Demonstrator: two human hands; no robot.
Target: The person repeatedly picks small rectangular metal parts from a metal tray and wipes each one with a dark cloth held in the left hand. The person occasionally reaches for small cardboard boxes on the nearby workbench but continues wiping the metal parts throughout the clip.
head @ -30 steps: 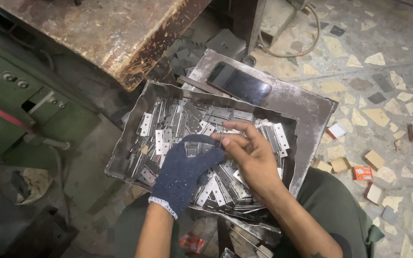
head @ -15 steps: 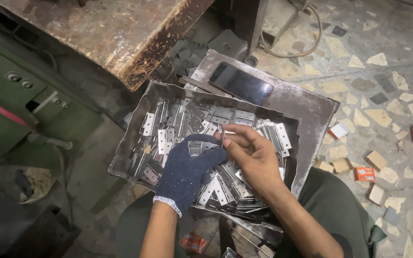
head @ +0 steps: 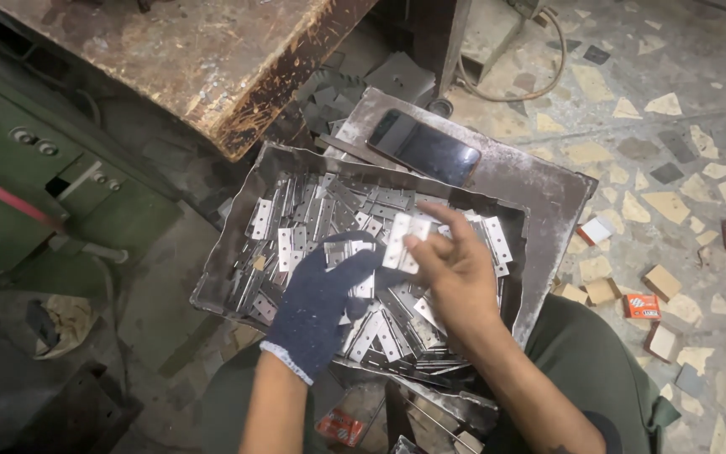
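A dented metal tray (head: 237, 244) rests on my lap, filled with several small flat metal hinges (head: 304, 219) with punched holes. My left hand (head: 321, 298), in a dark blue knit glove, is over the middle of the pile and grips a small stack of hinges (head: 361, 267) between thumb and fingers. My bare right hand (head: 455, 269) is just to its right and pinches one pale hinge plate (head: 403, 240) at the fingertips, held up above the heap. The two hands nearly touch.
A black phone (head: 423, 149) lies on a grey metal plate (head: 539, 197) behind the tray. A rusty scratched worktable (head: 212, 59) is at the upper left, a green machine (head: 27, 185) at the left. Small cardboard boxes (head: 644, 304) are scattered on the mosaic floor at right.
My right hand has lifted a hinge plate clear of the pile and raised it slightly. My left hand has stayed over the heap, its fingers still closed on hinges.
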